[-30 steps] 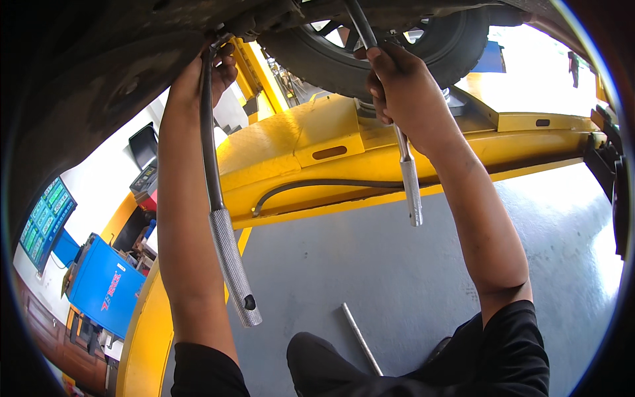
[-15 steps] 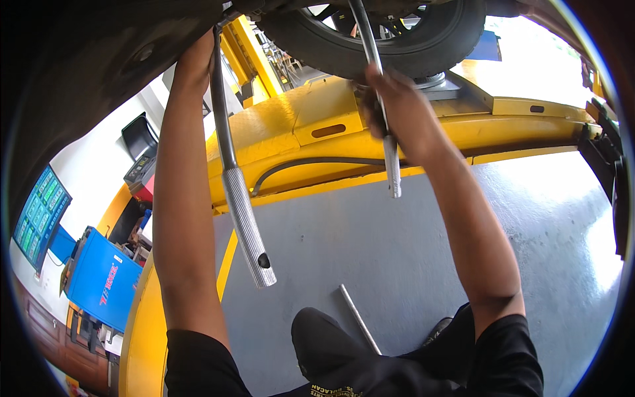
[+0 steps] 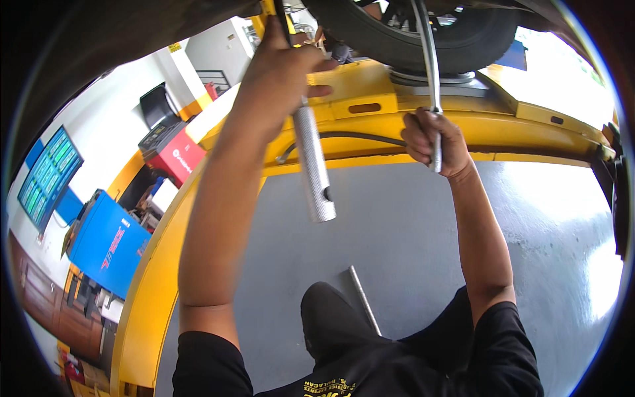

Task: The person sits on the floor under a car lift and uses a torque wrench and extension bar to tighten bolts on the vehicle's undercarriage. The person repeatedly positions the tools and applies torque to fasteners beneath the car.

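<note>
Two long metal bars with knurled grips hang down from under a vehicle. My right hand (image 3: 438, 142) is closed around the lower grip of the right bar (image 3: 428, 66), just below the tire (image 3: 456, 49). My left hand (image 3: 274, 86) is beside the left bar, its fingers apart and slightly blurred. The hand covers part of that bar's shaft, and the left bar's knurled grip (image 3: 312, 165), with a hole near its end, hangs free below it. The upper ends of both bars are out of the picture.
The wheel rests on a round plate (image 3: 436, 77) on a yellow lift runway (image 3: 357, 86). A black hose (image 3: 357, 135) runs along its side. A thin metal rod (image 3: 364, 301) lies on the grey floor by my knee. Blue cabinet (image 3: 109, 241), red machine (image 3: 175, 155) and screen (image 3: 49, 182) stand left.
My left hand has come down from the underbody to the left bar's shaft. My right hand has slid down its bar to the grip. The view has shifted, moving the scene slightly.
</note>
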### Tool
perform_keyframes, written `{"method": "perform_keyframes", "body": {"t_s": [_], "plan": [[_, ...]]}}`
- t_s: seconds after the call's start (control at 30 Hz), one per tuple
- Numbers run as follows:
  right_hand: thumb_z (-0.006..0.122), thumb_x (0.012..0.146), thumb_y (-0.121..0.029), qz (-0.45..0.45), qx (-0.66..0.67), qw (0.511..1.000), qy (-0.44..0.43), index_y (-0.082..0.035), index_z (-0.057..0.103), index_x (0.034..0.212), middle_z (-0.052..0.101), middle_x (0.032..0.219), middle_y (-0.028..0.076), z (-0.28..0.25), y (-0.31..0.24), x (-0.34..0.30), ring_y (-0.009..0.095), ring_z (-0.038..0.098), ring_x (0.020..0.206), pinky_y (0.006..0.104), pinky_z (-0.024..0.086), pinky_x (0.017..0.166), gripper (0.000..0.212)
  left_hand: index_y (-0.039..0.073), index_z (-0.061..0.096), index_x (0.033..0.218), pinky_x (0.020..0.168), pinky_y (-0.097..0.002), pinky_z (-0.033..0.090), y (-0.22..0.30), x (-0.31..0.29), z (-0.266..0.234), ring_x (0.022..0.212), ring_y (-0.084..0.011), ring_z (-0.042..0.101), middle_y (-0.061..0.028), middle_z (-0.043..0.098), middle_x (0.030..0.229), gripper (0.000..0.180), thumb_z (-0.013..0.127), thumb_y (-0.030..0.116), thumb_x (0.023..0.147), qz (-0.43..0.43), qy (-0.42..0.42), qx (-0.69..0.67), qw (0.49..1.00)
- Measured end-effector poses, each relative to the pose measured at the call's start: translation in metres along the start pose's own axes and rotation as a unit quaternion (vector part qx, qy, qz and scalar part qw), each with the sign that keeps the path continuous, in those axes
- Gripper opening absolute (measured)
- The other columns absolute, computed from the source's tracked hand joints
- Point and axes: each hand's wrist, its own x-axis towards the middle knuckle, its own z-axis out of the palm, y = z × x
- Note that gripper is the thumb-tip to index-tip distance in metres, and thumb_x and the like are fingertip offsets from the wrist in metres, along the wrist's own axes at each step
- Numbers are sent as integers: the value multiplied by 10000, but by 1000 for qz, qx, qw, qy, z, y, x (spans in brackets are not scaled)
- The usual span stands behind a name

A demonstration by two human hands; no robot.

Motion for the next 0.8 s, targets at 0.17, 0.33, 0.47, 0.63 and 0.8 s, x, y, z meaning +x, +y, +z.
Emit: {"method": "perform_keyframes", "body": {"t_s": [0.17,0.33,0.47,0.63,0.8], "plan": [[504,1078,-266,-33,218,960,-175,-96,416,925,454,622,25,4,11,2,86,377,451,229,367,387,245,90,321,1439,675,-373,675,-1,-2,5,895,-265,777,-187,665,1235,453,434,78,1000,-15,6,2,1000],[543,1071,-222,-48,328,913,-239,-78,430,949,518,590,54,8,28,16,85,423,386,205,362,338,219,92,252,1485,646,-362,674,-5,-1,-5,915,-271,778,-199,676,1204,511,442,77,1011,-37,13,31,999],[543,1078,-174,-55,438,849,-292,-26,458,1009,603,619,105,14,45,23,108,533,381,217,442,332,184,52,729,1128,914,-478,537,-10,-4,-12,1040,-274,738,-132,728,1102,243,668,192,938,58,35,298,952],[494,1063,-39,-69,447,850,-269,-43,376,929,483,490,91,19,21,21,116,404,284,221,353,276,178,118,846,902,1238,-614,189,-19,25,0,1135,-298,670,-71,775,951,194,721,263,870,242,-51,736,630],[411,1103,-94,-87,421,864,-261,-75,362,962,395,505,49,11,33,31,93,335,285,201,339,274,150,90,839,907,1218,-581,246,-26,22,-9,1074,-297,691,-93,773,939,188,722,233,871,216,-43,698,681]]}}
